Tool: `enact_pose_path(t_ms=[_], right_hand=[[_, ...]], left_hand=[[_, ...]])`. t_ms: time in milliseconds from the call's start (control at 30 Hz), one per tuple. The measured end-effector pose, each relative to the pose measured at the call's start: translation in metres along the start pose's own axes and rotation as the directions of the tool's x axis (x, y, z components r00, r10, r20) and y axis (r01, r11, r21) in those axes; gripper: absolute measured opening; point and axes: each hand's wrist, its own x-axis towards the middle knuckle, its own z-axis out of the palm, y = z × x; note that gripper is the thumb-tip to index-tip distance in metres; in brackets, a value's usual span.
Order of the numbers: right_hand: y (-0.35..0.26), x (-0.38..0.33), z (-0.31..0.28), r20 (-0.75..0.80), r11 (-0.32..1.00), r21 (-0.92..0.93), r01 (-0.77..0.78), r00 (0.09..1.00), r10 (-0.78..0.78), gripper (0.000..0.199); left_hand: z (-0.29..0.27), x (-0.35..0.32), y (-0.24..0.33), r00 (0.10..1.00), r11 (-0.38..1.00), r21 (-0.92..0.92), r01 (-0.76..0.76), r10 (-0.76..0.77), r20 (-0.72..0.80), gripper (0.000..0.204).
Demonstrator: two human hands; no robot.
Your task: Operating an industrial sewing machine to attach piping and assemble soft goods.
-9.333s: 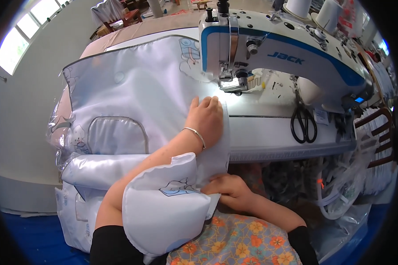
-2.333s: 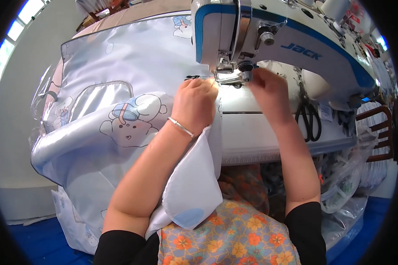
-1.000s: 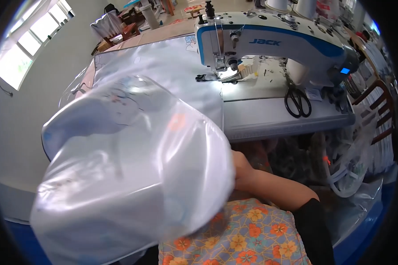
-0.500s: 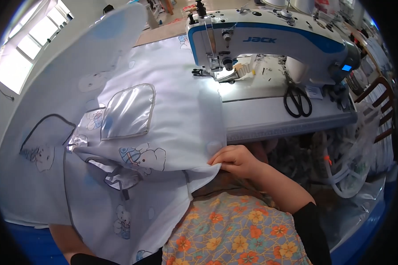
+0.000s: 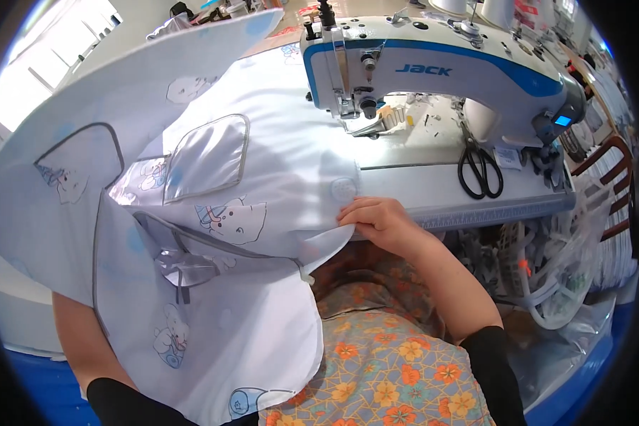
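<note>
A large white fabric piece (image 5: 277,128) with cartoon bear prints, grey binding and a shiny clear pocket panel (image 5: 209,160) spreads over the sewing table and hangs down in front of me. My right hand (image 5: 380,220) is closed on its edge, thumb and fingers pinching the cloth just before the table's front edge. At the lower left my left forearm (image 5: 85,330) goes under the raised cloth, which hides the hand and its fingers. The fabric's right side lies under the needle area of a white and blue sewing machine (image 5: 433,67).
Black-handled scissors (image 5: 481,170) lie on the sewing table (image 5: 419,184), right of the fabric. Below the table's right end stands a white plastic basket (image 5: 539,284) with scraps. A brown wooden chair (image 5: 614,177) is farther right. White thread cones (image 5: 497,11) stand behind the machine.
The left part of the cloth has risen and shifted, and more of my left forearm shows. My right hand keeps its pinch and sits slightly higher in view; the front flap has swung out.
</note>
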Motion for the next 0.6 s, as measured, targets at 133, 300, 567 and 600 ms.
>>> enact_pose_path(t_ms=[133, 300, 567, 600], right_hand=[[0.008, 0.011, -0.002, -0.033, 0.997, -0.07, 0.036, 0.999, -0.038, 0.021], [0.022, 0.026, -0.013, -0.048, 0.987, -0.136, 0.089, 0.994, -0.096, 0.02], [0.045, 0.057, -0.025, -0.114, 0.961, -0.27, 0.061, 0.989, -0.095, 0.016], [0.042, 0.06, -0.026, -0.133, 0.96, -0.268, 0.08, 0.984, -0.119, 0.016]], left_hand=[[0.001, 0.0, 0.004, 0.999, 0.999, 0.015, -0.033, 0.033, -0.015, 0.045], [0.002, 0.005, 0.016, 0.997, 0.997, 0.048, -0.065, 0.067, -0.037, 0.045], [-0.002, 0.023, 0.035, 0.993, 0.99, 0.097, -0.099, 0.105, -0.061, 0.044], [-0.003, 0.026, 0.037, 0.992, 0.99, 0.102, -0.101, 0.108, -0.065, 0.044]])
